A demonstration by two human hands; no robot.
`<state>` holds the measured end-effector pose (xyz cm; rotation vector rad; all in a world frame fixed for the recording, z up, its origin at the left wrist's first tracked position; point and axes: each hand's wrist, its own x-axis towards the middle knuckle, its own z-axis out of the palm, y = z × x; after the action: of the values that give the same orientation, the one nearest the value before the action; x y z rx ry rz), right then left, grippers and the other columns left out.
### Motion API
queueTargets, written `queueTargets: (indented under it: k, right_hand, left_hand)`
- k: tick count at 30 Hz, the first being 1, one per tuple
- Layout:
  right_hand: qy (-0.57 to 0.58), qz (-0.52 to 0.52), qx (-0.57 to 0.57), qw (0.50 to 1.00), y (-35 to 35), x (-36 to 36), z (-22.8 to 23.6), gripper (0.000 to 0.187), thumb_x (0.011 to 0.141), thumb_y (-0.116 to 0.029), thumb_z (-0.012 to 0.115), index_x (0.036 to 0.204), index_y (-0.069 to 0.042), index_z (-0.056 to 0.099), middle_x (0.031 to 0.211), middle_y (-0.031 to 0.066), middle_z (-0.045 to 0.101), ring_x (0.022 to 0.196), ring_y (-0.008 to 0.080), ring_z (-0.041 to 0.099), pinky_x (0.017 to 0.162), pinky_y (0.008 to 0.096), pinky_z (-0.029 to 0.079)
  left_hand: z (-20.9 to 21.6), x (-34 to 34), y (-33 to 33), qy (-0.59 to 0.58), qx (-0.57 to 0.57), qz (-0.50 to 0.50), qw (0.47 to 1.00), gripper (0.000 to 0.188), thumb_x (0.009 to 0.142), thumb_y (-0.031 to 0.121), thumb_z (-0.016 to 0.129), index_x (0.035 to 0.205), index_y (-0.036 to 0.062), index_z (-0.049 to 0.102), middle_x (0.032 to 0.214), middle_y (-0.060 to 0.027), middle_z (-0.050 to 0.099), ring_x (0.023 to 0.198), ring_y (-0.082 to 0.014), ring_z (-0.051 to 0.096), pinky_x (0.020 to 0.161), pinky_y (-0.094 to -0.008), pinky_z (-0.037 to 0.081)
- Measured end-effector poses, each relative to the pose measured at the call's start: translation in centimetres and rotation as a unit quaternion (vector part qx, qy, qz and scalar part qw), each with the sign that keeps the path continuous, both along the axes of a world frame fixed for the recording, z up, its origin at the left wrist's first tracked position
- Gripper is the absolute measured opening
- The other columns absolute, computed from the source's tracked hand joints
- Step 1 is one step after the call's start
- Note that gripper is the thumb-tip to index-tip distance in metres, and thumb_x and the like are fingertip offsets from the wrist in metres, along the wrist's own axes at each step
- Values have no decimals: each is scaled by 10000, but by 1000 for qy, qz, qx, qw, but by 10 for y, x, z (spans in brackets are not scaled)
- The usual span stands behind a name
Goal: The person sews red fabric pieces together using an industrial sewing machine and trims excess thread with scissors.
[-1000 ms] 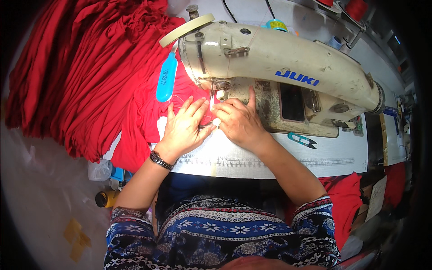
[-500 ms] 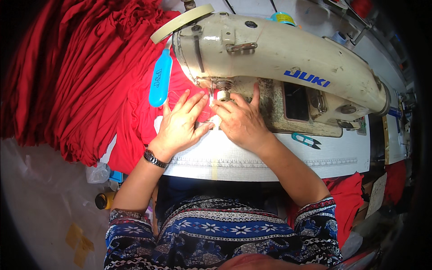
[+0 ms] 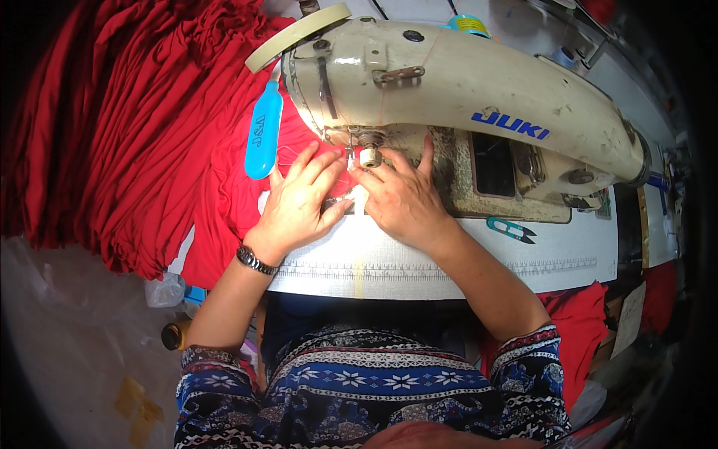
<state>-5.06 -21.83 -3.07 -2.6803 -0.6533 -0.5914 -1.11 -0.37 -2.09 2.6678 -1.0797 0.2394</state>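
My left hand (image 3: 298, 196) lies palm down on red fabric (image 3: 247, 183) just left of the sewing machine's needle area, fingers spread. Close beside the presser foot (image 3: 351, 153), my right hand (image 3: 404, 200) rests with its fingers stretched out, its fingertips by the edge of the red cloth. A narrow white strip (image 3: 360, 200) shows between the two hands; whether the right thumb touches it is hidden. The cream sewing machine (image 3: 449, 82) arches over the work, and its round metal knob (image 3: 370, 157) stands just above the right fingertips.
A big heap of gathered red cloth (image 3: 134, 127) fills the left. A blue-handled tool (image 3: 263, 131) and a tape roll (image 3: 299, 37) sit by the machine head. Teal thread snips (image 3: 511, 230) lie right of my forearm, above a ruler strip (image 3: 434, 273) along the table's front edge.
Both hands keep nearly the same place and pose beside the presser foot. The white strip between them now shows longer and straighter. The whole view has shifted slightly.
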Motion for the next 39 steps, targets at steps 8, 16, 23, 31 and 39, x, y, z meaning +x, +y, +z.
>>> queueTargets:
  k: [8,16,23,31,39]
  right_hand:
    - [23,3,41,999,-3,2,-2,373,823,-141,623,1183,-96,707,1229,11,651,1228,236,537,1106,792,96]
    - [47,3,48,998,-4,3,-2,372,840,-129,604,1198,-97,696,1238,10,644,1252,242,522,1116,781,81]
    - [6,3,7,1000,-2,1,-2,373,830,-141,625,1196,-114,689,1216,-13,634,1237,232,518,1098,797,106]
    - [3,-7,-7,1000,-2,1,-2,382,823,-159,639,1200,-114,682,1235,-12,628,1255,239,505,1091,807,105]
    - [33,-18,-10,999,-2,1,0,417,827,-159,625,1237,-89,656,1338,35,603,1308,278,482,1097,807,94]
  left_hand:
    - [7,-15,-6,-11,-60,-7,998,515,828,339,717,1276,112,606,1287,-52,589,1273,-269,510,1072,-685,247]
    - [7,-17,-6,-33,-28,-4,999,455,828,351,706,1211,115,639,1223,-37,596,1193,-250,535,1048,-676,269]
    - [2,-23,-6,-53,-12,-9,998,470,851,364,704,1238,107,629,1261,-48,591,1226,-251,541,1028,-710,284]
    - [0,-18,-3,-28,0,-18,999,485,881,387,681,1278,120,601,1323,-53,568,1299,-284,517,1012,-762,269]
    - [3,-13,-2,2,17,-17,1000,559,897,402,671,1352,92,576,1381,-89,540,1366,-319,472,1037,-766,265]
